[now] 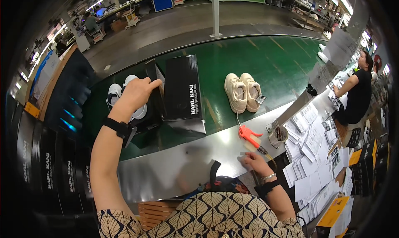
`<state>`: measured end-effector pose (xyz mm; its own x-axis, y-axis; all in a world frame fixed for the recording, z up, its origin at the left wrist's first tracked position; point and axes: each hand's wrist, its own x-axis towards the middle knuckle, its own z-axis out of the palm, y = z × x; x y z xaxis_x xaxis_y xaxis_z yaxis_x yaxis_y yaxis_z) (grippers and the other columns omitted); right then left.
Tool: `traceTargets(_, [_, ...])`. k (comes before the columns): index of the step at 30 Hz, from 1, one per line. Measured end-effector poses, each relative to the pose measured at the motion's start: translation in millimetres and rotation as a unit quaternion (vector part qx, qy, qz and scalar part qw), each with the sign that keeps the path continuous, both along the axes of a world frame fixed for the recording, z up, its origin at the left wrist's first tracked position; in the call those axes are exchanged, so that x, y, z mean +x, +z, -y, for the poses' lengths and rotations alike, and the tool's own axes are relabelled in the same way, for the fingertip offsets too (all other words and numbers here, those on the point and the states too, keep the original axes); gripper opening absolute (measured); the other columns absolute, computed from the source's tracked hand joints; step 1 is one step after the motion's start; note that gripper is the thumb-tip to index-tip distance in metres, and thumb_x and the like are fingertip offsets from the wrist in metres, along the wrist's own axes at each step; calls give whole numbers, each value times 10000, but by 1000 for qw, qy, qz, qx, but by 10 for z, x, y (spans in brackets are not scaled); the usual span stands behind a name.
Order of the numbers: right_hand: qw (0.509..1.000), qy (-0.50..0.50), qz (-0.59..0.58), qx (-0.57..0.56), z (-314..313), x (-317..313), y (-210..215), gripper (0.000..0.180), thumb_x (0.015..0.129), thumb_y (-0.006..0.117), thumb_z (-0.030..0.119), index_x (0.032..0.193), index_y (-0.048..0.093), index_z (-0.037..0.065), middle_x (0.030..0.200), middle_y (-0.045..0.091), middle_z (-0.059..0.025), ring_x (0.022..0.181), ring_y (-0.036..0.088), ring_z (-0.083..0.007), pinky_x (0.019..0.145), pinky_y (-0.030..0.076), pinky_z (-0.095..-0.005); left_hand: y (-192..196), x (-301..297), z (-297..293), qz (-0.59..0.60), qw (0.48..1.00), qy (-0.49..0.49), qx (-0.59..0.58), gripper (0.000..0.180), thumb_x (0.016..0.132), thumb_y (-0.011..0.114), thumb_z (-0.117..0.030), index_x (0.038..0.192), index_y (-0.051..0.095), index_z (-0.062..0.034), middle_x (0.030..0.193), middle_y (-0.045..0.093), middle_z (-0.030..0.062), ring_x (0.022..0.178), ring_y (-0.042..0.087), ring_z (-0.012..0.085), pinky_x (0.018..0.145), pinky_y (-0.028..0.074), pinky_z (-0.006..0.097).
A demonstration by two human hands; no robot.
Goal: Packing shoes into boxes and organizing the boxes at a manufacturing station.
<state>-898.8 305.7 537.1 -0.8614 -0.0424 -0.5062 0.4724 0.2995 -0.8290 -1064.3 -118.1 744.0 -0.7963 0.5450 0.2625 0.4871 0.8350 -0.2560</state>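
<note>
My left hand (135, 92) reaches out over the green conveyor belt (257, 63) and rests on the rim of an open black shoebox (150, 101) holding white shoes (115, 92). The box's black lid (183, 88) stands tilted beside it. My right hand (254, 161) lies flat on the steel ledge (183, 163), fingers spread, just below an orange air gun (248, 134) with a hose. A pair of cream sneakers (243, 92) sits farther right on the belt.
Stacks of black shoeboxes (45, 167) stand at my left. White paper sheets (311, 163) cover the bench on my right, with a small metal cup (280, 135). A person in black (355, 92) sits at the far right. Yellow cartons (332, 213) lie lower right.
</note>
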Motion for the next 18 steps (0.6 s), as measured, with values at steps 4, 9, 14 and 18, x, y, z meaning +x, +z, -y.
traceTargets(4, [1000, 17, -24, -10, -14, -473, 68, 362, 824, 579, 175, 1132, 548, -13, 879, 583, -44, 787, 550, -120, 716, 446, -250, -147, -255, -19, 145, 959, 82, 229, 283, 825, 495, -165, 1101, 552, -145, 892, 616, 171, 853, 592, 350, 745, 466, 410])
traceTargets(9, [993, -109, -23, -44, -215, -1121, 93, 448, 825, 583, 215, 1219, 470, 34, 937, 577, -46, 803, 566, -150, 678, 438, -271, -158, -321, -419, 185, 910, 159, 335, 597, 715, 608, -549, 1103, 544, -99, 945, 629, 192, 924, 599, 351, 804, 460, 393])
traceTargets(14, [975, -218, -36, 1, -489, -1829, -46, 577, 791, 586, 294, 1291, 387, 88, 1015, 553, -48, 894, 560, -170, 761, 429, -358, -191, -386, -570, 202, 891, 196, 357, 565, 737, 648, -394, 1172, 476, -77, 1002, 606, 213, 967, 579, 358, 816, 458, 401])
traceTargets(18, [968, -249, -22, -20, -483, -2208, -67, 588, 773, 606, 296, 1279, 393, 84, 1045, 520, -55, 939, 529, -179, 748, 422, -349, -221, -539, -329, 209, 864, 116, 444, 499, 752, 649, -172, 1212, 466, -109, 1058, 606, 185, 959, 600, 307, 807, 470, 366])
